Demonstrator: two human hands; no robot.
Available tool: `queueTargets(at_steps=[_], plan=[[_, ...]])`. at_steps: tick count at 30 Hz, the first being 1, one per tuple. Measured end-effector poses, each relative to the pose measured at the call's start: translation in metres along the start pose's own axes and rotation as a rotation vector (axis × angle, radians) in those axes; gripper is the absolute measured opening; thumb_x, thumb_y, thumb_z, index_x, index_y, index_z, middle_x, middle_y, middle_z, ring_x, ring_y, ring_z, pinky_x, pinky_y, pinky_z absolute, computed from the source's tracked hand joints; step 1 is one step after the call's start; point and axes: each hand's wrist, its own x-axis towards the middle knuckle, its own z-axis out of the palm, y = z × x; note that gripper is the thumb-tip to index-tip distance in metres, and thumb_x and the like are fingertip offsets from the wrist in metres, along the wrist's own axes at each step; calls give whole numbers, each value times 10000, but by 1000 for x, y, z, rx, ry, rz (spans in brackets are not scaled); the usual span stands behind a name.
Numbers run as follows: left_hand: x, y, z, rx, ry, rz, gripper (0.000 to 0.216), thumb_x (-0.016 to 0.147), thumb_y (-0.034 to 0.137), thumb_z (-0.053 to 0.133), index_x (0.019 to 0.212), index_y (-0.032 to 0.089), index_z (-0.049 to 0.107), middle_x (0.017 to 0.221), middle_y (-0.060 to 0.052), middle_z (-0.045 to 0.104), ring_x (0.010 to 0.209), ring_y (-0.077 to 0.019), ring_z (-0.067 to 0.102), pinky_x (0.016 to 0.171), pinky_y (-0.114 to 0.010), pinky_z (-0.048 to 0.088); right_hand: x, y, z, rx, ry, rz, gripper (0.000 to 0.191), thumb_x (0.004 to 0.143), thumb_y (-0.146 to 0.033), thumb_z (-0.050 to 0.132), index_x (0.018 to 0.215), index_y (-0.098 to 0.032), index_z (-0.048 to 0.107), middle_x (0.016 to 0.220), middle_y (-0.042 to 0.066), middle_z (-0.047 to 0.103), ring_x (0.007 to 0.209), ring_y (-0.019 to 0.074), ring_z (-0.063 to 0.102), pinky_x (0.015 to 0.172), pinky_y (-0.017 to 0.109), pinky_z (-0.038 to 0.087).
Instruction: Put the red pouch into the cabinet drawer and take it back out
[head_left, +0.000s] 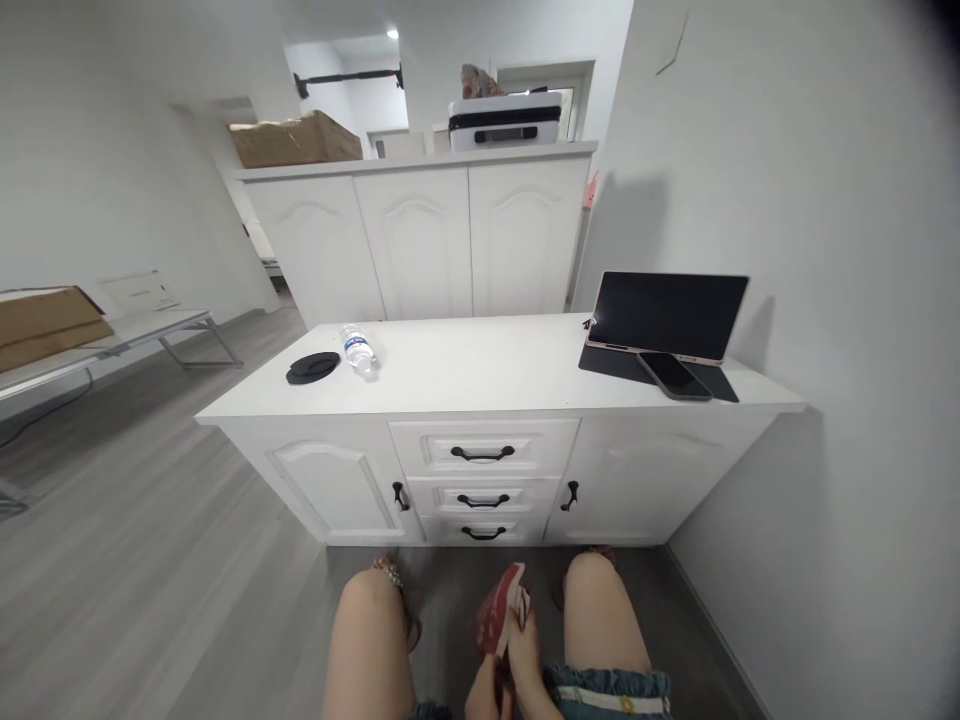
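Low between my knees, both hands are on a red-and-white patterned item (493,617), soft-looking like a sock or a packet; I cannot make out its exact kind. My right hand (524,645) is closed around its pale right side, with the thumb up. My left hand (486,688) grips its lower end, partly cut off by the bottom of the view. The item's upper tip points up and slightly right, toward the white cabinet (480,490) in front of me.
On the cabinet top lie a black round pad (313,368), a clear plastic bottle (358,349) on its side, a tablet (667,315) propped up and a phone (673,376). Behind, a taller cabinet (412,240) carries a cardboard box (300,140) and a suitcase (505,122).
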Motion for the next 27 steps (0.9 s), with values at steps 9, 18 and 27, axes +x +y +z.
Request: queueTargets(at_steps=[9, 18, 27], plan=[[35, 24, -24, -402, 184, -48, 621, 478, 644, 746, 917, 223, 623, 1125, -131, 664, 1306, -354, 430, 1111, -423, 295, -34, -96, -39, 499, -435, 50, 596, 558, -549, 768, 1016, -182, 665, 981, 98, 723, 976, 300, 657, 862, 418, 506], [10, 73, -17, -783, -217, -228, 538, 616, 492, 762, 1033, 171, 650, 1102, -131, 713, 1138, -339, 604, 975, -474, 474, -27, -149, -70, 498, -725, 140, 416, 645, -388, 779, 987, -173, 680, 903, 78, 741, 889, 249, 686, 871, 394, 501], [11, 128, -41, -644, -87, 13, 625, 557, 227, 840, 1121, 231, 570, 1104, -74, 705, 985, -257, 677, 913, -398, 520, -15, -157, -81, 477, -718, 152, 575, 678, -427, 749, 1183, -216, 575, 1081, 88, 702, 1012, 237, 650, 874, 373, 502]])
